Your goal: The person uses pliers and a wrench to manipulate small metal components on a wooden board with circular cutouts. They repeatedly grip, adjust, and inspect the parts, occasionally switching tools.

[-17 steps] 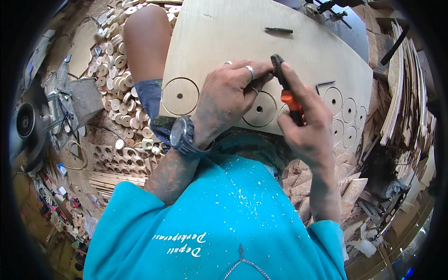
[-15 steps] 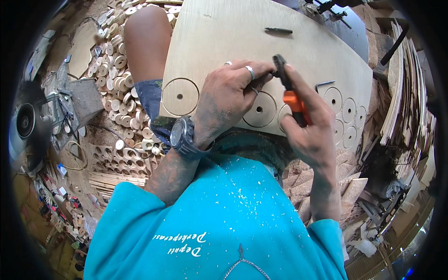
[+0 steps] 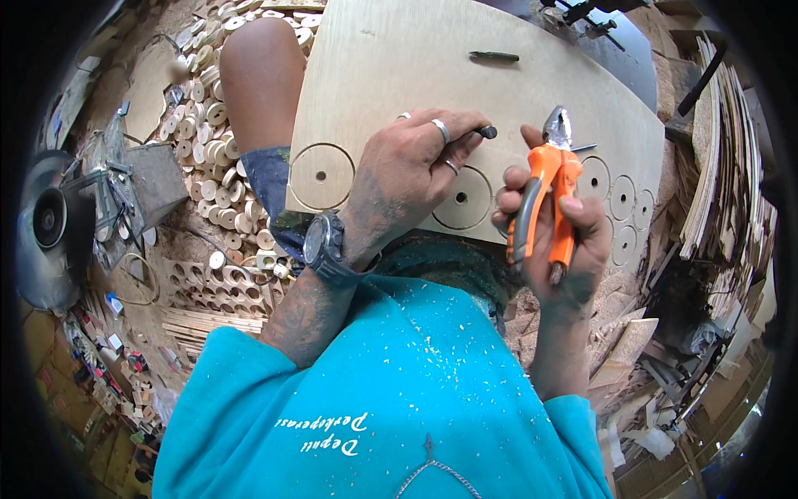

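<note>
My left hand (image 3: pixel 407 179) pinches a small dark bit (image 3: pixel 488 131), pointing right. My right hand (image 3: pixel 559 241) grips orange pliers (image 3: pixel 549 187) just beside, nose up.

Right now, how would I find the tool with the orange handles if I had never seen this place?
Look first at the big pale plywood sheet with circles cut into it, lying across the person's lap. At its near edge, the right hand holds up the pliers, metal tip pointing up. Nothing else nearby is bright orange; the left hand beside it pinches only a small dark piece.

Plywood sheet (image 3: pixel 399 66) (circles cut in), dark bit (image 3: pixel 494 56) on top
</note>
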The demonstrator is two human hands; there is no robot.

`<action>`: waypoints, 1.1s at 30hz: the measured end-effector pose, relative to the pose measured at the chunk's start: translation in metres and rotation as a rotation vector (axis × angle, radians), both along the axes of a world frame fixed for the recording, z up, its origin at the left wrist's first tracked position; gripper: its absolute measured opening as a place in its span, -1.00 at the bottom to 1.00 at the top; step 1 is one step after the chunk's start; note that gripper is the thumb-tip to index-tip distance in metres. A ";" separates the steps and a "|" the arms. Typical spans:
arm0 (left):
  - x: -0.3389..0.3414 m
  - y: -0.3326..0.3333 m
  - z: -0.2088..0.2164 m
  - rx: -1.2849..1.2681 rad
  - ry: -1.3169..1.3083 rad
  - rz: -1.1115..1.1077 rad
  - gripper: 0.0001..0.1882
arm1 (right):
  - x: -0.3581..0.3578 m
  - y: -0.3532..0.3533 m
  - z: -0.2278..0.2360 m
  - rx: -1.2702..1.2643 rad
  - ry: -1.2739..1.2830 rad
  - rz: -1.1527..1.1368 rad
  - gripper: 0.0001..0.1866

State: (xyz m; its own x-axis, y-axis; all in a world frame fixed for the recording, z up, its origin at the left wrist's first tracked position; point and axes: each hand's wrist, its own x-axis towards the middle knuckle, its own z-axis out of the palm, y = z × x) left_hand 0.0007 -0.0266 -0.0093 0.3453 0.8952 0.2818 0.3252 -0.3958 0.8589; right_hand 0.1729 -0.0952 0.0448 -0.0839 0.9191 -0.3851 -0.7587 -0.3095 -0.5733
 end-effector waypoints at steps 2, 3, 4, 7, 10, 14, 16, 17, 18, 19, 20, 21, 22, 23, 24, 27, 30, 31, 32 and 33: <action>-0.001 0.001 0.001 -0.005 0.025 -0.016 -0.79 | -0.003 -0.003 -0.003 0.007 0.016 0.008 -0.17; -0.001 0.000 0.002 -0.015 0.036 -0.027 -0.78 | -0.003 -0.004 -0.003 0.027 -0.066 0.018 -0.17; -0.001 0.000 0.002 -0.025 0.046 -0.037 -0.77 | -0.002 -0.006 -0.003 0.043 -0.160 0.047 -0.16; -0.001 0.000 0.003 -0.039 0.012 -0.036 -0.74 | 0.005 -0.009 -0.001 0.151 -0.560 0.072 -0.20; 0.000 -0.001 0.002 -0.120 -0.010 -0.026 -0.72 | 0.016 -0.006 0.005 0.184 -1.268 0.076 -0.17; -0.001 0.001 0.001 -0.074 -0.010 -0.045 -0.73 | 0.024 0.004 0.007 0.448 -1.958 0.107 -0.06; 0.000 0.001 0.000 -0.062 -0.009 -0.045 -0.73 | 0.024 0.007 0.005 0.477 -1.992 0.169 -0.07; -0.001 0.001 0.000 -0.074 -0.018 -0.045 -0.73 | 0.023 0.009 0.003 0.499 -2.001 0.194 -0.07; -0.001 0.001 -0.001 -0.087 -0.028 -0.045 -0.73 | 0.022 0.012 0.000 0.513 -2.093 0.233 -0.09; 0.000 0.001 -0.001 -0.098 -0.038 -0.043 -0.73 | 0.022 0.014 -0.003 0.520 -2.102 0.224 -0.10; -0.001 0.001 -0.001 -0.091 -0.034 -0.050 -0.73 | 0.020 0.016 -0.006 0.531 -2.110 0.216 -0.10; -0.001 0.001 -0.001 -0.083 -0.029 -0.056 -0.73 | 0.019 0.018 -0.008 0.537 -2.121 0.223 -0.11; -0.001 0.001 -0.001 -0.080 -0.037 -0.058 -0.73 | 0.020 0.019 -0.009 0.543 -2.124 0.231 -0.12; -0.001 0.001 -0.001 -0.077 -0.008 -0.050 -0.73 | 0.020 0.020 -0.010 0.541 -2.132 0.255 -0.13; -0.001 0.000 -0.001 -0.079 0.007 -0.039 -0.73 | 0.020 0.021 -0.011 0.545 -2.142 0.264 -0.14; -0.002 0.000 0.000 -0.117 -0.005 -0.023 -0.73 | 0.019 0.024 -0.013 0.552 -2.130 0.300 -0.19; -0.003 0.001 0.001 -0.101 -0.019 -0.020 -0.74 | 0.016 0.026 -0.015 0.542 -2.098 0.276 -0.23; -0.003 0.001 0.002 -0.072 -0.034 -0.021 -0.74 | 0.015 0.026 -0.016 0.560 -2.110 0.258 -0.23; -0.003 0.001 0.002 -0.086 -0.017 -0.021 -0.74 | 0.014 0.027 -0.016 0.584 -2.115 0.238 -0.23; -0.003 0.001 0.002 -0.087 -0.013 -0.021 -0.75 | 0.013 0.028 -0.016 0.606 -2.120 0.218 -0.24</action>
